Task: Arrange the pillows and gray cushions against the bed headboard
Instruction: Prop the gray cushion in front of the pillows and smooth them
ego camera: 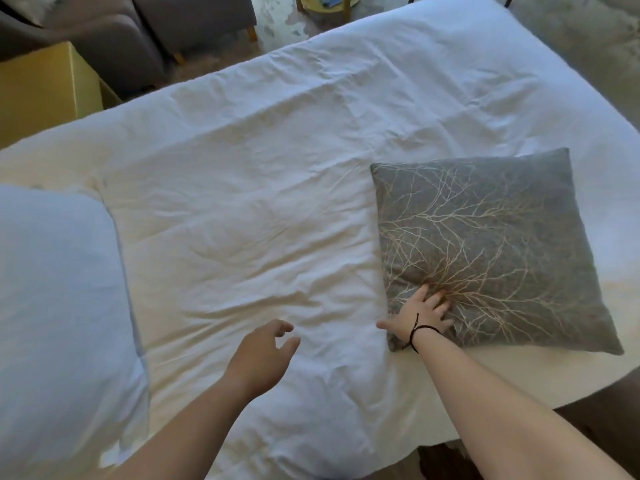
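Note:
A gray cushion (491, 247) with a pale branch pattern lies flat on the right side of the white bed (263, 188). My right hand (420, 313) grips the cushion's near left corner, fingers dug into the fabric and thumb out over the edge. My left hand (265, 355) hovers over the white cover in the middle, fingers loosely curled and holding nothing. A white pillow (59, 317) lies at the left edge of the bed. The headboard is not in view.
A yellow box (45, 88) stands beside the bed's far left corner. Behind it sits a dark gray sofa (114, 32). A small yellow table (325, 5) stands beyond the bed's far edge. Dark floor shows at the bottom right.

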Demonstrator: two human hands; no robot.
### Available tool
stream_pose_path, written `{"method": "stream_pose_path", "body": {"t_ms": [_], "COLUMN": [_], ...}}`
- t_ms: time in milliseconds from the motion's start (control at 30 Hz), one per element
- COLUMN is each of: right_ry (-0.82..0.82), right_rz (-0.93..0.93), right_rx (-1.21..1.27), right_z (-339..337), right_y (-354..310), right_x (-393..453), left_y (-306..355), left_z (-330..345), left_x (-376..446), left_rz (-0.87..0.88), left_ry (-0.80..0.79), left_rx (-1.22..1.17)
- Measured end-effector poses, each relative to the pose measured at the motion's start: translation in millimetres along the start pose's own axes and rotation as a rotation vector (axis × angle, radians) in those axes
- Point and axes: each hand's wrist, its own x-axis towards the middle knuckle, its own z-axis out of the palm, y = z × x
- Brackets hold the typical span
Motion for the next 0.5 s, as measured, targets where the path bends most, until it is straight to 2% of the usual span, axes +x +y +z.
{"method": "stream_pose_path", "body": {"t_ms": [100,200,367,500], "right_ry": [0.169,0.290,0.274,0.255], "right_rz": [0.006,-0.066,-0.065,-0.118], "right_rx": [-0.090,-0.082,0.064,0.200], "right_z": [11,6,-38,-60], "right_y": [2,8,7,-19], "right_x": [-3,-5,-19,-60], "left_y": [4,5,4,6], "left_z": [3,-2,-17,-30], "left_x": [-2,-5,-15,-27], "left_rz": [-0.024,-0.023,-0.019,0.012], "left_ry": [-0.019,-0.036,-0.028,-0.041], "left_rx": [-0.065,-0.092,-0.149,-0.197]}}
